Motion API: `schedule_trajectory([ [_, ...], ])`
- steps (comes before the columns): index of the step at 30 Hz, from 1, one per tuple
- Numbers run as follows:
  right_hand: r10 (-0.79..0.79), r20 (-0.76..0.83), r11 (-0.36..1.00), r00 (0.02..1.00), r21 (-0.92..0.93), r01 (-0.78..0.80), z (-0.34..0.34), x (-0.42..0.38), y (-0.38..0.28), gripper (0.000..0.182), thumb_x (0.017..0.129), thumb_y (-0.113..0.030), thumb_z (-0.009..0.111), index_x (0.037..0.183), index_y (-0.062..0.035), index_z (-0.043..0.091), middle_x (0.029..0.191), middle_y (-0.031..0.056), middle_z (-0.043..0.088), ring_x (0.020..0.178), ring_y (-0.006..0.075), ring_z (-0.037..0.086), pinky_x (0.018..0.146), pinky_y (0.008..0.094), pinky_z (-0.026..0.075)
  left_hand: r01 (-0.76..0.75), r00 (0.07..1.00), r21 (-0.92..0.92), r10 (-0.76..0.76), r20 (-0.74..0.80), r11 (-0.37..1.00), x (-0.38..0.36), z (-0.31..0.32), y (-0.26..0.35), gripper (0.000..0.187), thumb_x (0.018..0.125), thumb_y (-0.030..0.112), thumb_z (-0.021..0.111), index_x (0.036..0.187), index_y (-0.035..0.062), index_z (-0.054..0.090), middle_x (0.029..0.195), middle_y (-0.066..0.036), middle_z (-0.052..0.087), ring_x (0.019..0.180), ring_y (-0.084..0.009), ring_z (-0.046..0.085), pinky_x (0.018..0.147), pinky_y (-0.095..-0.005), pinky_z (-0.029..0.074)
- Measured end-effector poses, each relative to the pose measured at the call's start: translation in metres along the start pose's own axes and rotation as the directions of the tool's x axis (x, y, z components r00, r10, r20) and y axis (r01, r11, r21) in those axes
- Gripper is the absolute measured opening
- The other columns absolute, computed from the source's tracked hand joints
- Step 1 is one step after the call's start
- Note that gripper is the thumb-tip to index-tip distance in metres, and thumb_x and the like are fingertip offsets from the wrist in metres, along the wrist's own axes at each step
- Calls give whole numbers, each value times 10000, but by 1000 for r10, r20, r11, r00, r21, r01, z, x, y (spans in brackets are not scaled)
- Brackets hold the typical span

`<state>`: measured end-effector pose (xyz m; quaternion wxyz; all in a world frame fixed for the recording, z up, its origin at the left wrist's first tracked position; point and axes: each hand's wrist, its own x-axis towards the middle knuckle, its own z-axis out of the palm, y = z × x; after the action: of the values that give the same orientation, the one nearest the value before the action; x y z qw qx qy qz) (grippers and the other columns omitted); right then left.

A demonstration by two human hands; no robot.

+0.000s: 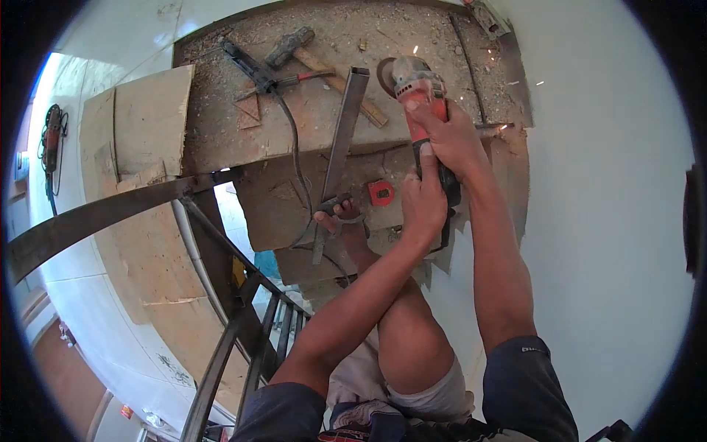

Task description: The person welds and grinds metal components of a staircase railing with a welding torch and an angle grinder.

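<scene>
Both my hands grip a red and black angle grinder point(416, 88). My right hand point(455, 140) wraps round its body near the head. My left hand point(423, 202) closes on the rear part, just below. The disc point(386, 77) faces left, a little apart from the upper end of a square metal tube point(345, 125). Small sparks show to the right of the grinder. Slanting across the step edge, the tube has its lower end by my foot point(342, 215). A red tape measure point(381, 193) lies between that foot and my left hand.
On the dusty landing lie a hammer point(289, 48) and a welding electrode holder point(250, 68) with its cable. Cardboard point(140, 121) covers the floor at left. A metal railing point(213, 368) runs along the left, a white wall point(611, 221) along the right. Another power tool point(51, 140) lies far left.
</scene>
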<state>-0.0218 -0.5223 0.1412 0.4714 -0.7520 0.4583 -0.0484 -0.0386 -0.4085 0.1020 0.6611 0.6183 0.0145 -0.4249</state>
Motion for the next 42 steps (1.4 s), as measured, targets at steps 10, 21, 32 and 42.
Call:
schedule_trajectory([
  [10,-17,50,999,999,-49,19,9,5,-11,679,862,-539,779,1188,48,683,1003,131,725,913,205,669,853,350,531,-32,998,-91,27,-58,995,-3,-2,8,760,1073,635,379,995,-78,629,811,-106,630,763,-179,554,711,-385,465],
  [21,-56,80,994,995,-85,62,17,-2,-19,740,838,-557,785,1244,47,651,1091,185,727,1008,274,697,923,399,528,24,997,-82,-30,-78,996,-10,-10,13,755,1088,622,352,1003,-76,626,800,-88,600,770,-169,526,729,-363,453],
  [32,11,46,987,999,-160,-4,20,-11,-26,821,821,-579,766,1335,35,583,1202,237,707,1158,374,684,996,443,520,59,998,-31,-59,-15,998,-8,-20,2,783,1105,602,296,1062,-105,631,848,-162,631,807,-240,543,797,-406,453],
  [42,61,47,963,997,-264,-46,16,-4,-24,882,824,-606,748,1380,49,542,1247,270,684,1213,397,657,1033,461,505,-2,1000,-52,2,-6,999,-6,-11,-3,783,1114,590,261,1112,-100,633,860,-182,651,809,-251,559,791,-421,458],
])
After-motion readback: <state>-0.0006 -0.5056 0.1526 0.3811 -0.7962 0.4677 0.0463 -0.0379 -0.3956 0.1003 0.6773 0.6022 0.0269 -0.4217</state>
